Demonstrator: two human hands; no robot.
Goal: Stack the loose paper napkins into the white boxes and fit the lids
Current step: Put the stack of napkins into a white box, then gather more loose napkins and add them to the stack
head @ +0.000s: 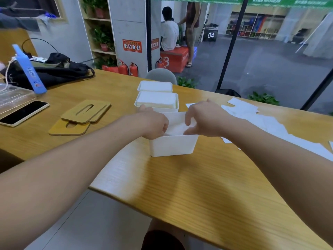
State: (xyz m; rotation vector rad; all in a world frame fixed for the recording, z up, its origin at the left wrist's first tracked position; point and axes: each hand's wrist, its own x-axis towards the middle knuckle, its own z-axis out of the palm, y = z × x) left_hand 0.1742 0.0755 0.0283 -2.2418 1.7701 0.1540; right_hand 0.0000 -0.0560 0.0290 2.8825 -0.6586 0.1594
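Both hands are in the nearest box [173, 145]: my left hand [155, 123] curled, grip unclear, my right hand [203, 118] loosely spread; loose napkins [266, 123] lie at three o'clock, nearer my right.

Your wooden surface [207, 177] fills the lower frame. A plant shelf [100, 33] stands upper left; grey floor [261, 60] spreads upper right.

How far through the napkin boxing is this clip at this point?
Roughly midway. Done: the middle box and the far box look filled with napkins, but neither has a lid. In hand: the left hand and right hand are working napkins into the near box. Left: loose napkins still lie on the table, and two wooden lids lie unused.
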